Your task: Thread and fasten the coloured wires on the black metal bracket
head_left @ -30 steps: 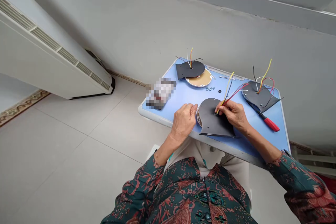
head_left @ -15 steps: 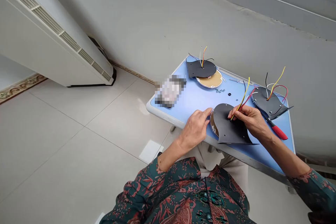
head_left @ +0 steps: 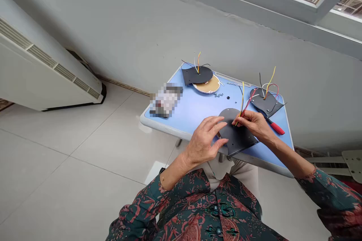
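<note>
On the near side of the blue table lies a dark curved plate (head_left: 239, 141) over a round disc, mostly hidden beneath it. From the plate's middle rises a bundle of wires (head_left: 242, 99), yellow, red, black and white. My right hand (head_left: 253, 123) pinches these wires close to where they leave the plate. At the plate's left edge is my left hand (head_left: 205, 139), its thumb and fingers spread apart; whether they touch the plate I cannot tell.
A second wired plate (head_left: 196, 75) rests on a tan disc (head_left: 207, 86) at the back left. Another wired plate (head_left: 264, 101) sits at right, beside red-handled pliers (head_left: 276, 127). Small screws (head_left: 218, 95), a black ring (head_left: 228, 98) and a blurred-out object (head_left: 166, 100) lie on the table (head_left: 192, 111).
My left hand has opened, its fingers lifting from the disc's edge to over the plate's left side. My right hand still pinches the wires. The whole view has shifted.
</note>
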Action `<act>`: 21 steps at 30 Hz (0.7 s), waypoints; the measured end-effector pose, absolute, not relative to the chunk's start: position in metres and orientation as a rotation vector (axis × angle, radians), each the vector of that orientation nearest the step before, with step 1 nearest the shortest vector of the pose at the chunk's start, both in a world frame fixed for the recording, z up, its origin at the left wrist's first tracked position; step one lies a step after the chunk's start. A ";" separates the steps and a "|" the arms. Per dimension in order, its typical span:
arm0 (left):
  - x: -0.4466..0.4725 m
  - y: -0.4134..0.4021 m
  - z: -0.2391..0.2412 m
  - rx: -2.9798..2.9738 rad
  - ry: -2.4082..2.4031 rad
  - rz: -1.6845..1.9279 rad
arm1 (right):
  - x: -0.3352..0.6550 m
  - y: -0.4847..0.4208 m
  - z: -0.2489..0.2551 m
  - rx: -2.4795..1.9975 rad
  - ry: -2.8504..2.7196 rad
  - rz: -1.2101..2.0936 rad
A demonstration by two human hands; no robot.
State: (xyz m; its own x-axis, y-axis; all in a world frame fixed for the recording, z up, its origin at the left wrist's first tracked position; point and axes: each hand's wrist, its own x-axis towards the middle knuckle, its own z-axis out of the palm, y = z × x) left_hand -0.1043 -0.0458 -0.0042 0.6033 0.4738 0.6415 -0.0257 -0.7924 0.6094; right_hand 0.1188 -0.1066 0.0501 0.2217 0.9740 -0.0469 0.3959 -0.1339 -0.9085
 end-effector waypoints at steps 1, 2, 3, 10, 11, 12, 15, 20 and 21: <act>-0.100 -0.045 -0.001 2.292 0.304 1.100 | 0.118 -0.107 0.048 -1.671 -1.291 0.866; -0.095 -0.044 0.001 2.319 0.286 1.057 | 0.117 -0.108 0.046 -1.665 -1.285 0.847; -0.088 -0.041 0.002 2.337 0.289 1.008 | 0.117 -0.108 0.043 -1.657 -1.280 0.829; -0.044 -0.006 -0.001 2.376 0.306 0.648 | 0.127 -0.108 0.037 -1.627 -1.365 0.725; -0.042 -0.003 -0.001 2.374 0.294 0.607 | 0.130 -0.109 0.038 -1.626 -1.387 0.708; -0.041 -0.001 0.000 2.372 0.281 0.579 | 0.132 -0.110 0.039 -1.624 -1.406 0.690; -0.040 0.002 0.003 2.384 0.246 0.539 | 0.135 -0.111 0.039 -1.613 -1.451 0.633; -0.034 0.000 0.007 2.403 0.327 0.523 | 0.132 -0.111 0.035 -1.590 -1.506 0.551; -0.033 0.000 0.007 2.394 0.366 0.530 | 0.131 -0.111 0.035 -1.586 -1.516 0.535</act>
